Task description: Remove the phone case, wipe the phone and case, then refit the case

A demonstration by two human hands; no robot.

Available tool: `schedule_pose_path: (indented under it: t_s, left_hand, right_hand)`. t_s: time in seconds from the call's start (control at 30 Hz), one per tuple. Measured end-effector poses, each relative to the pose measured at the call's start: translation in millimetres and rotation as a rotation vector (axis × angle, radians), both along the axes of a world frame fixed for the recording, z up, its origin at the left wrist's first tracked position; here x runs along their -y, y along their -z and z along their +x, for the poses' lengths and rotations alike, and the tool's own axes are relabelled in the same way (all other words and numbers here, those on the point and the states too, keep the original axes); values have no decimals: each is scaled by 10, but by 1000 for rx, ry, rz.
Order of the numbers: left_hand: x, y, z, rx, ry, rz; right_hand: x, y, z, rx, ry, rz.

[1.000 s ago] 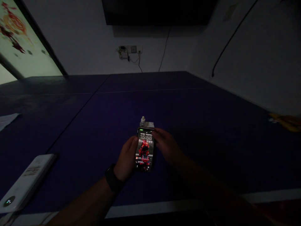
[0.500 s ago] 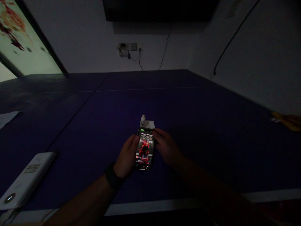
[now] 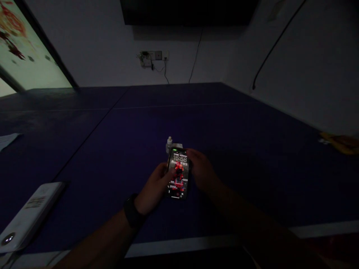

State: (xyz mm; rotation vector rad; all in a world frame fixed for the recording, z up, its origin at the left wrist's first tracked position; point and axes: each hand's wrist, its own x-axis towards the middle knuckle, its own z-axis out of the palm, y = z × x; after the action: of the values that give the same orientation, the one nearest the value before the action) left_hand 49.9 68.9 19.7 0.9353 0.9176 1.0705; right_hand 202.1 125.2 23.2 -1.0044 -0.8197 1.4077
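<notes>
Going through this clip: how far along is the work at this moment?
Done: the smartphone is up in the hands, its lock screen lit and showing 15:58. In hand: the left hand and right hand hold its two long edges. Left: the small bottle and white power bank sit untouched on the blue table.

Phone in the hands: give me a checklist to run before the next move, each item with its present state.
1. Phone screen lit, showing 15:58: ok.
2. Left hand on the phone's left edge: ok.
3. Right hand on the phone's right edge: ok.
4. Phone clear of the small bottle behind it: cannot tell.
5. White power bank away from both hands: ok.
</notes>
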Motion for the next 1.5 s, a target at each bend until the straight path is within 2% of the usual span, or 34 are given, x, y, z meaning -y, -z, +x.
schedule_pose_path:
  t_s: [0.13,0.23,0.37,0.43,0.5,0.8,0.93,1.0,1.1,1.17,1.3,1.37,1.5]
  left_hand:
    - [10,-97,5,47,64,-101]
    - [7,-185,-3,171,18,-43]
    - [-22,-237,-29,232,-130,40]
    - [-42,-234,-53,226,-209,62]
    - [-59,-231,-82,195,-227,79]
    - [-61,-334,-186,130,9,127]
    - [-33,-386,-215,-26,112,185]
    - [-10,-403,-216,-63,122,197]
    - [31,-387,-184,-18,2,209]
    - [57,-353,-143,51,-101,211]
    - [104,-295,-64,146,-194,202]
    - [132,-293,-49,136,-233,229]
    - [188,-319,-64,17,-301,384]
  right_hand:
    - [-54,-24,155,-35,133,16]
    - [-69,-63,287,-82,169,39]
    - [-77,-58,378,-94,34,-14]
    - [-75,-37,382,-17,-72,-32]
    - [-67,-28,379,92,-144,-15]
    - [-41,-224,539,461,-389,113]
    - [55,-311,479,696,-534,308]
    - [127,-335,385,764,-568,404]
    - [213,-323,239,752,-543,413]
    - [245,-290,167,665,-472,373]
    - [281,-251,83,506,-359,364]
    - [308,-273,58,461,-381,379]
    - [371,-358,25,358,-384,430]
